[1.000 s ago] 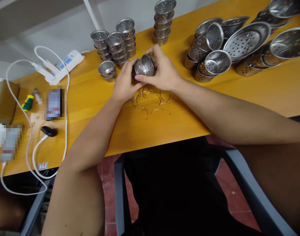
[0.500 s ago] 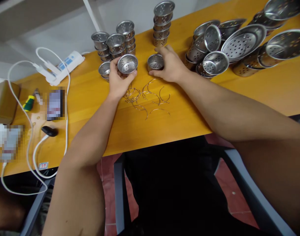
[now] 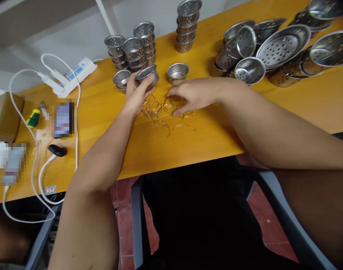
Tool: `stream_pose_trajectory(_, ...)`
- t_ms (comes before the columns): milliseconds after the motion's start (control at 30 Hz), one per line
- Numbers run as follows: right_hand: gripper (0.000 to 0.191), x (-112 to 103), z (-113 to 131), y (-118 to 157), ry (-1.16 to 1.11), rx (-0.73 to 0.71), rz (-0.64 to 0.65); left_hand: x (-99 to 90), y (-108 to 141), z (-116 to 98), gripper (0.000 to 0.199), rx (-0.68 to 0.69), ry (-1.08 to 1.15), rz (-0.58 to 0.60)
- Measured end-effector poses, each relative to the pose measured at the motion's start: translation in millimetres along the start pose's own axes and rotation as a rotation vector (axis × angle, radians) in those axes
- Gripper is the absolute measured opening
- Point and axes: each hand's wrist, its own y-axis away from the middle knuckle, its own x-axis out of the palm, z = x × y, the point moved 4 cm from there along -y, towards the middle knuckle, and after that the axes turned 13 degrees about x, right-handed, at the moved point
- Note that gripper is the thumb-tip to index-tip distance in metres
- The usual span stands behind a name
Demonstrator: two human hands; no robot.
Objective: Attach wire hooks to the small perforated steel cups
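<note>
My left hand (image 3: 137, 92) grips a small perforated metal cup (image 3: 151, 77), tilted above the table. Over a scatter of thin curved wires (image 3: 153, 108) hovers my right hand (image 3: 185, 95), its fingers apart and no cup in it. Whether its fingertips touch a wire cannot be made out. Just behind that hand another perforated cup (image 3: 178, 71) stands upright on the table. A further cup (image 3: 121, 79) is beside my left hand, partly hidden by it.
Stacked perforated cups (image 3: 133, 48) stand at the back left, with a taller stack (image 3: 187, 26) behind my right hand. Larger perforated metal vessels (image 3: 283, 47) lie piled at the right. A power strip (image 3: 78, 75), white cables, phones and a green-yellow handled tool (image 3: 33, 118) occupy the left side.
My right hand has let go of the small cup and moved toward me, over the wires. The cup in my left hand has tipped from facing me to a side-on tilt.
</note>
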Motion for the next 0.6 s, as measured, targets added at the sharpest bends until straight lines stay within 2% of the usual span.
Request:
stream_pose_trajectory(67, 0.039, 12.3, -0.3, -5.1, 0.035, 0.006, 0.016, 4.4, 1.7, 3.4, 0.078, -0.018, -0.013, 0.013)
stream_pose_trajectory(167, 0.023, 18.4, 9.4, -9.9, 0.015, 0.031, -0.025, 14.1, 5.6, 1.4, 0.079, -0.066, 0.006, 0.03)
stream_pose_trajectory(267, 0.025, 18.6, 22.7, -11.7, -0.033, 0.016, -0.062, 22.0, 8.6, -6.3, 0.071, -0.066, 0.013, 0.033)
stream_pose_trajectory(400, 0.024, 23.1, 33.1, -14.1, -0.058, -0.086, -0.095, 27.2, 10.7, -15.6, 0.067, -0.08, 0.06, 0.007)
stream_pose_trajectory(600, 0.016, 32.6, 31.2, -20.2, -0.001, 0.013, -0.155, 30.6, 10.7, -17.4, 0.069, -0.071, 0.117, 0.047)
